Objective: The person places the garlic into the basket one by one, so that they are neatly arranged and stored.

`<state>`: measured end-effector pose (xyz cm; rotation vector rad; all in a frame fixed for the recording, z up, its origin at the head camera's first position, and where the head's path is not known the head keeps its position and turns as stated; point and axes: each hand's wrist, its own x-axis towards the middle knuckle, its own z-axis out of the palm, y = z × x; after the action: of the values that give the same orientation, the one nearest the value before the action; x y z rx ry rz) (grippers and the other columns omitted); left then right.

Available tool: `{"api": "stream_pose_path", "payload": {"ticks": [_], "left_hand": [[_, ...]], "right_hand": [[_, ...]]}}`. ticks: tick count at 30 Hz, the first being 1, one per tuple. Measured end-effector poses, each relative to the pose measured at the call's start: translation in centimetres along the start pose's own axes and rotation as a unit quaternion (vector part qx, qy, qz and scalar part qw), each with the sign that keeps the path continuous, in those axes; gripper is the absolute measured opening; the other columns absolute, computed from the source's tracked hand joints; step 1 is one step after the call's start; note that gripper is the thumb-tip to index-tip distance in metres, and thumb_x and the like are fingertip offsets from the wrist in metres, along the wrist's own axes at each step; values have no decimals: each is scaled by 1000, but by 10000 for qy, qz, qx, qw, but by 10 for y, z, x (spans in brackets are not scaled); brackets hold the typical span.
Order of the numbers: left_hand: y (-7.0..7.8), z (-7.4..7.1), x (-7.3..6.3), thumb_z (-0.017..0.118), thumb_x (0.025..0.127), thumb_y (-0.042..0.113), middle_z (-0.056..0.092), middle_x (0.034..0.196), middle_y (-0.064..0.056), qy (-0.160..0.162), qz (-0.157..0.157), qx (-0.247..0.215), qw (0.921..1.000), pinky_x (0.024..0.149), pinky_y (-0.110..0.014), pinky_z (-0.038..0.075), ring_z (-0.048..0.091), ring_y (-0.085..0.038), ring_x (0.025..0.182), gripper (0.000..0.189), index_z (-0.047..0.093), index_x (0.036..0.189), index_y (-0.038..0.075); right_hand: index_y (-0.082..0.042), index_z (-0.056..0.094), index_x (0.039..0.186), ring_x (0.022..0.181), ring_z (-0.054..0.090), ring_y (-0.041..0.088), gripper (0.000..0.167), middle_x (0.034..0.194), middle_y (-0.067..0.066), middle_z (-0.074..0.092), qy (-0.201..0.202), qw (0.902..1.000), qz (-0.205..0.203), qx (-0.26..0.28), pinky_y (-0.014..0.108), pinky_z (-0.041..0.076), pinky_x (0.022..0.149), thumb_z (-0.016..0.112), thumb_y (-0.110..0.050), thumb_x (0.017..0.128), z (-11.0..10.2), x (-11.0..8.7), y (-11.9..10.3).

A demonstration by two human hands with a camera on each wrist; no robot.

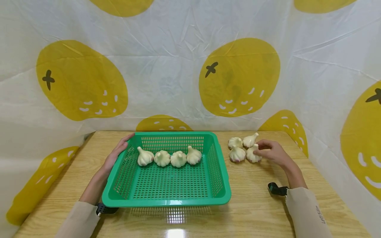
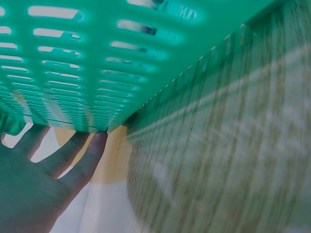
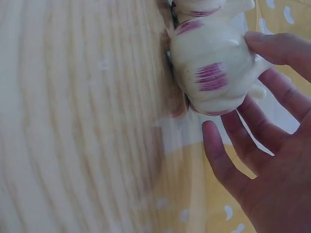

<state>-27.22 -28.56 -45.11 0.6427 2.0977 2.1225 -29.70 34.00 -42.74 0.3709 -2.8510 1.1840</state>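
Observation:
A green plastic basket (image 1: 169, 202) stands on the table with a row of several garlic bulbs (image 1: 162, 158) inside, along its far part. My left hand (image 1: 115, 154) rests against the basket's left side near the far corner. In the left wrist view its straight, spread fingers (image 2: 87, 158) touch the slotted wall. To the right of the basket, my right hand (image 1: 272, 152) pinches the neck of the front right garlic bulb (image 1: 252, 155) between thumb and fingers. The right wrist view shows this bulb's purple-streaked underside (image 3: 211, 77) close against the table.
Beside the held bulb are a front left garlic bulb (image 1: 237, 154), a back left one (image 1: 235, 142) and a back right one (image 1: 250, 140). The wooden table (image 1: 247, 205) ends at a white curtain (image 1: 166, 82) printed with yellow fruit. Black straps circle both wrists.

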Motion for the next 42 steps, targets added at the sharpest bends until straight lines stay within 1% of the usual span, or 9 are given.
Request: {"api": "stream_pose_path", "payload": {"ticks": [5, 9, 12, 15, 20, 23, 31, 39, 42], "left_hand": [[0, -1, 1, 20, 115, 31, 21, 163, -8, -16, 8, -7, 10000, 107, -13, 38, 39, 2, 137, 54, 17, 165, 12], [0, -1, 1, 20, 115, 30, 27, 160, -1, -34, 50, -69, 10000, 108, -14, 38, 40, 1, 137, 53, 17, 165, 12], [-1, -1, 1, 20, 115, 29, 29, 157, 4, -53, 66, -105, 9999, 108, -14, 38, 40, 1, 137, 53, 17, 165, 12], [-1, 0, 1, 20, 115, 30, 28, 159, 2, -45, 50, -78, 9999, 107, -13, 37, 40, 1, 137, 53, 17, 165, 12], [-1, 0, 1, 21, 115, 31, 26, 161, -1, -32, 18, -67, 10000, 107, -13, 37, 40, 1, 137, 54, 16, 165, 12], [-1, -1, 1, 21, 115, 30, 28, 159, 2, -31, 46, -84, 9999, 107, -13, 38, 40, 1, 137, 54, 17, 165, 11], [-2, -2, 1, 22, 115, 30, 28, 158, 3, 3, 81, -60, 9999, 107, -13, 38, 41, 3, 137, 53, 18, 165, 10], [-1, -1, 0, 21, 115, 30, 29, 158, 4, 11, 58, -60, 10000, 107, -13, 38, 41, 2, 137, 53, 18, 165, 11], [-1, -1, 0, 21, 115, 30, 29, 157, 4, 27, 63, -59, 10000, 107, -13, 38, 41, 2, 136, 53, 19, 165, 11]], "right_hand": [[4, 65, 125, 111, 60, 27, 40, 127, 24, 64, -179, 9997, -74, 124, 28, 53, 82, 75, -19, 94, -3, -2, 1], [5, 63, 128, 113, 61, 28, 42, 129, 25, 63, -219, 9997, -75, 85, 29, 53, 83, 75, -19, 95, -4, -2, 2], [6, 62, 131, 111, 62, 23, 46, 131, 26, 63, -212, 9998, -42, 29, 26, 53, 83, 74, -20, 95, -6, -2, 5], [7, 61, 133, 109, 61, 14, 48, 133, 28, 63, -207, 9998, -22, 20, 24, 53, 83, 73, -21, 96, -8, -3, 8], [4, 66, 130, 102, 59, -4, 42, 132, 26, 65, -255, 9996, -44, 146, 24, 53, 82, 72, -22, 98, -10, -5, 8], [2, 68, 130, 99, 59, -8, 41, 130, 24, 67, -330, 9993, -42, 186, 25, 54, 82, 71, -24, 99, -11, -5, 7], [1, 69, 130, 103, 58, -7, 41, 133, 24, 66, -252, 9996, -92, -22, 24, 52, 85, 70, -27, 99, -17, -7, -1], [-5, 67, 134, 118, 57, 11, 44, 138, 20, 63, -103, 9997, -33, -202, 46, 51, 95, 67, -35, 101, -27, -13, -21], [-7, 67, 134, 113, 59, 7, 40, 138, 18, 63, -52, 9996, -253, -148, 41, 54, 92, 65, -32, 103, -29, -14, -28]]}}
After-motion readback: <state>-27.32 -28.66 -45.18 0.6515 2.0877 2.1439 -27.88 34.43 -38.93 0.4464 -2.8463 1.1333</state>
